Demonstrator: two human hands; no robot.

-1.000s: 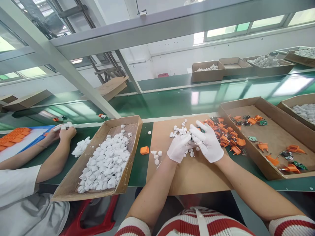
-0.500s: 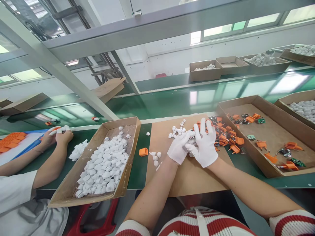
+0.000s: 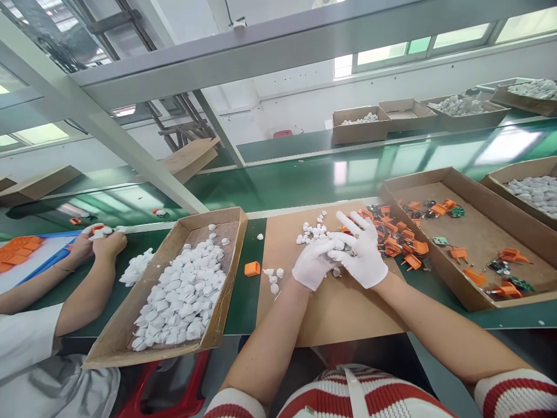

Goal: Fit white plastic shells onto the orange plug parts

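Note:
My left hand (image 3: 314,264), in a white glove, reaches over the brown board (image 3: 331,319) with its fingers bent toward my right hand. A soft white lump (image 3: 336,244) shows between the two hands. My right hand (image 3: 363,255), gloved too, has its thumb and forefinger around the lump, and its other fingers are spread. Something greyish lies in the crook of that hand, too covered to name. Small white lumps (image 3: 314,233) lie just behind my hands. A pile of orange plug housings (image 3: 394,235) with metal parts lies to the right.
A carton tray (image 3: 237,273) of white lumps stands at left, with an orange housing (image 3: 252,269) beside it. The right-hand carton (image 3: 452,273) holds orange plugs and green circuit boards. At far left, a co-worker's gloved hands (image 3: 102,235) work on an orange piece.
My right hand has tilted left and its fingers have leaned over, so the white lump between my hands shows more. My left hand has shifted slightly left.

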